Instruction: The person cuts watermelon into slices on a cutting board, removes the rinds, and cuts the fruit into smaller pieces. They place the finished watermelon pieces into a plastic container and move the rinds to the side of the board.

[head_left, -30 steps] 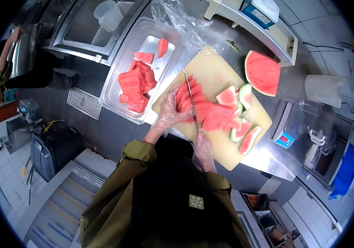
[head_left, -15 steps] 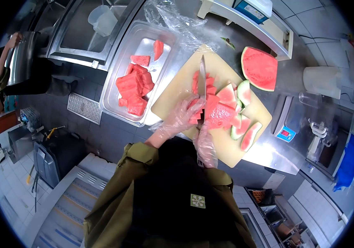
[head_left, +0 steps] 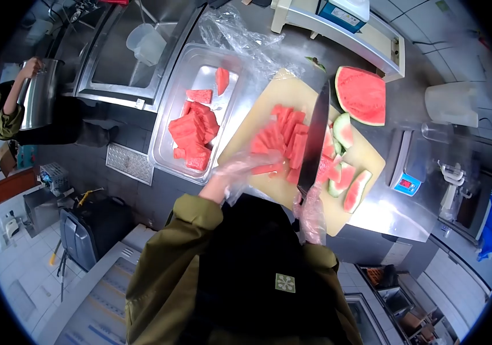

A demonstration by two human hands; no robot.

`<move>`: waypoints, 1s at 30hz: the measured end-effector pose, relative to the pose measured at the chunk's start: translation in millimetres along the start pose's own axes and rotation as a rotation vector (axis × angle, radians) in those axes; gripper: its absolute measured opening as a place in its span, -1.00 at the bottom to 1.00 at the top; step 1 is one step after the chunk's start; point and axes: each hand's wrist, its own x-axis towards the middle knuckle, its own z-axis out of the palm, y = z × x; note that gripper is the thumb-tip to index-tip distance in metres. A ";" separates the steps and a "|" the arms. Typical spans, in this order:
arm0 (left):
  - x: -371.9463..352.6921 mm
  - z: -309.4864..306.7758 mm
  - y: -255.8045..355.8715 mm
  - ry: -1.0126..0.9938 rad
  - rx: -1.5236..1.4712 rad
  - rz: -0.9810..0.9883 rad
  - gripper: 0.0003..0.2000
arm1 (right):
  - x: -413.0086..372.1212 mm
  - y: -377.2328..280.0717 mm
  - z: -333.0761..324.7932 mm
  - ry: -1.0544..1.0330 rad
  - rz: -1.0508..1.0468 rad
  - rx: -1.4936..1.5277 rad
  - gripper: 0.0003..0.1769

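Note:
My right hand (head_left: 311, 217), in a clear plastic glove, grips the handle of a large kitchen knife (head_left: 316, 135). The blade points away from me, raised over the cutting board (head_left: 246, 135). My left hand (head_left: 244, 171), gloved too and blurred by motion, has its fingers stretched out along the near side of the cut watermelon pieces (head_left: 283, 135). To the knife's right lie watermelon rind pieces (head_left: 354, 192), some with red flesh on them. A clear tub (head_left: 159, 138) left of the board holds cut watermelon chunks (head_left: 191, 132).
A large watermelon piece (head_left: 362, 95) rests beyond the board's right side. Crumpled plastic film (head_left: 228, 37) lies behind the tub. A scale (head_left: 406, 183) stands on the right. At far left another person's hand (head_left: 32, 68) holds a tall metal pot (head_left: 41, 100).
The knife has lifted and moved right, away from the flesh. My left hand has shifted left to the near side of the pieces, which now lie spread out as slices.

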 end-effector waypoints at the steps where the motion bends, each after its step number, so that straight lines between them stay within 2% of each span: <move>1: -14.0 2.2 16.5 0.074 -0.023 0.060 -0.04 | -0.1 2.9 2.8 0.040 -0.026 0.072 -0.20; 2: -27.2 6.5 34.6 0.148 -0.047 0.112 -0.03 | 0.0 5.6 5.6 0.078 -0.055 0.143 -0.22; 4: -38.9 25.2 84.0 0.314 0.175 0.363 -0.08 | -8.5 -8.6 -3.8 0.068 -0.001 0.038 -0.24; 5: -34.5 12.0 103.9 0.394 0.626 0.457 -0.11 | -7.5 -1.5 -17.6 -0.041 0.017 0.180 -0.28; 6: -25.7 -5.8 123.5 0.461 1.081 0.544 -0.14 | -6.6 4.1 -20.7 -0.038 -0.002 0.207 -0.28; 8: -4.9 -28.0 143.6 0.540 1.618 0.224 -0.17 | -4.5 6.1 -23.4 -0.024 -0.026 0.240 -0.28; 9: 10.2 -46.1 140.2 0.508 1.816 0.101 -0.18 | -4.5 4.2 -24.2 -0.014 -0.027 0.245 -0.27; 12: 37.5 -66.5 119.2 0.337 2.063 -0.250 -0.24 | -12.3 -4.8 -37.9 -0.098 -0.056 0.149 -0.32; 15: 28.5 -54.2 113.1 0.375 2.217 0.008 -0.38 | -19.1 -2.3 -42.7 -0.042 -0.130 0.190 -0.34; 18: 31.2 -3.2 85.2 0.565 1.924 0.340 -0.39 | -26.8 -9.5 -43.7 0.051 -0.092 0.253 -0.35; 20: 49.7 31.6 44.7 0.470 1.873 0.288 -0.29 | -30.0 -14.0 -48.1 0.049 -0.051 0.225 -0.35; 22: 58.9 66.4 13.8 0.405 1.686 0.320 -0.19 | -32.4 -14.4 -50.9 0.062 -0.041 0.230 -0.34; 25: 83.4 75.7 -12.3 0.488 1.851 0.029 -0.13 | -29.3 -5.0 -54.1 0.077 -0.029 0.248 -0.34; 28: 86.6 94.7 -6.3 0.432 1.761 -0.191 -0.13 | -29.6 1.5 -58.1 0.080 -0.040 0.232 -0.33; 30: 91.0 91.0 -9.6 0.301 1.717 -0.151 -0.18 | -33.4 -3.2 -60.0 0.079 -0.060 0.193 -0.33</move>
